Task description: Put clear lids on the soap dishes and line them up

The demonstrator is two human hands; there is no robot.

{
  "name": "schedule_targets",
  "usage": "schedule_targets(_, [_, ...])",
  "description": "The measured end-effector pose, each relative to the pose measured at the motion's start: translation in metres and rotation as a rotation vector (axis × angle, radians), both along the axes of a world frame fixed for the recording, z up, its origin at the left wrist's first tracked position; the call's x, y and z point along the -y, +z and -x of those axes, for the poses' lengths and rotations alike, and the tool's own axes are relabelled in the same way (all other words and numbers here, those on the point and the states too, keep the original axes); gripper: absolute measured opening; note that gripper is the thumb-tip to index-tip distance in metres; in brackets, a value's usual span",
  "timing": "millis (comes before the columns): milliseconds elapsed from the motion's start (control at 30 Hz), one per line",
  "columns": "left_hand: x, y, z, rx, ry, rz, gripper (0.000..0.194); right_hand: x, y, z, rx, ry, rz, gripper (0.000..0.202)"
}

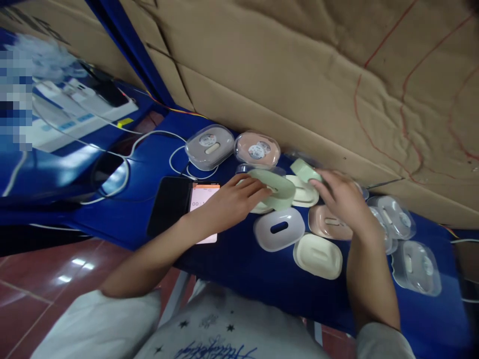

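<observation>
My left hand (245, 197) is closed on the near-left edge of a pale green oval soap dish (282, 192), its fingers reaching over the rim. My right hand (339, 194) pinches a smaller light green piece (304, 170), raised and tilted above the table. Beneath and between the hands lies a cream dish (306, 192), partly covered. Closer to me are a white oval tray with a dark slot (279, 229) and a cream tray (318, 255). A peach dish (325, 222) sits under my right wrist, partly hidden by it.
Lidded soap boxes, one grey (209, 147) and one peach (257, 149), stand along the cardboard wall (269, 80). Several clear-lidded boxes (417, 267) are at the right. A phone showing a timer (204, 199) lies left, near white cables (149, 133) on the blue table (232, 254).
</observation>
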State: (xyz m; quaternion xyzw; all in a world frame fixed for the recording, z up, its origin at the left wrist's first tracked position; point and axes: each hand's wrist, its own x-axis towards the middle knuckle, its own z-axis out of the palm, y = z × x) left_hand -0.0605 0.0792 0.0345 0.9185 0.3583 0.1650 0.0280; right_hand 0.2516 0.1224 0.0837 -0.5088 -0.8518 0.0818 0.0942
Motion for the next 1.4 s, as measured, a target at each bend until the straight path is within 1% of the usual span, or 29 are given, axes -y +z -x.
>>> schedule_targets(100, [-0.001,-0.001,-0.001,0.061,-0.042,-0.061,0.045,-0.002,0.017,0.005,0.004,-0.135,-0.083,0.048])
schedule_targets(167, [-0.003,0.0,0.001,0.09,-0.008,-0.064,0.045,-0.007,0.024,0.019,0.008,-0.154,-0.161,0.048])
schedule_targets(233, [-0.007,0.003,0.007,0.118,0.118,-0.048,0.044,-0.016,0.026,0.043,0.0,-0.086,-0.183,0.048])
schedule_targets(333, [-0.02,0.009,0.022,0.163,0.419,-0.043,0.042,-0.037,0.018,0.085,0.019,0.046,-0.077,0.056])
schedule_targets(367, [-0.025,0.009,0.029,0.18,0.514,-0.042,0.043,-0.045,0.013,0.099,0.024,0.055,-0.04,0.061])
schedule_targets(433, [-0.035,0.006,0.043,0.208,0.674,-0.021,0.049,-0.061,0.003,0.12,0.007,0.023,0.027,0.069])
schedule_targets(467, [-0.04,0.003,0.05,0.209,0.739,0.007,0.056,-0.068,-0.002,0.127,-0.011,-0.002,0.062,0.07])
schedule_targets(533, [-0.046,-0.003,0.061,0.181,0.821,0.094,0.071,-0.078,-0.01,0.132,-0.048,-0.027,0.151,0.062])
schedule_targets(567, [-0.048,-0.005,0.064,0.156,0.836,0.135,0.076,-0.081,-0.011,0.129,-0.064,-0.02,0.198,0.054])
schedule_targets(633, [-0.048,-0.007,0.067,0.108,0.839,0.181,0.078,-0.081,-0.008,0.115,-0.082,0.02,0.267,0.043])
schedule_targets(700, [-0.045,-0.005,0.065,0.08,0.84,0.191,0.075,-0.076,0.002,0.095,-0.054,0.045,0.292,0.04])
schedule_targets(767, [-0.043,-0.001,0.062,0.083,0.849,0.203,0.07,-0.067,0.018,0.078,0.029,0.021,0.248,0.043])
schedule_targets(833, [-0.042,0.003,0.059,0.113,0.856,0.226,0.066,-0.059,0.034,0.073,0.099,-0.039,0.128,0.049])
schedule_targets(900, [-0.042,0.004,0.059,0.156,0.864,0.236,0.064,-0.055,0.044,0.082,0.088,-0.054,-0.016,0.051])
schedule_targets(967, [-0.044,0.002,0.061,0.207,0.856,0.231,0.061,-0.057,0.044,0.102,0.053,-0.013,-0.078,0.046])
schedule_targets(1067, [-0.047,0.001,0.064,0.287,0.839,0.191,0.053,-0.068,0.032,0.136,0.125,0.036,-0.038,0.039])
schedule_targets(1167, [-0.047,-0.001,0.064,0.291,0.82,0.154,0.042,-0.078,0.019,0.161,0.252,0.003,-0.025,0.038])
schedule_targets(1233, [-0.045,-0.002,0.063,0.23,0.781,0.148,0.039,-0.08,0.014,0.172,0.311,-0.015,-0.003,0.043])
schedule_targets(1300, [-0.043,-0.005,0.062,0.159,0.739,0.162,0.041,-0.078,0.01,0.18,0.361,-0.033,0.058,0.05])
schedule_targets(1400, [-0.04,-0.011,0.06,0.115,0.694,0.182,0.036,-0.073,0.006,0.19,0.432,-0.086,0.117,0.062])
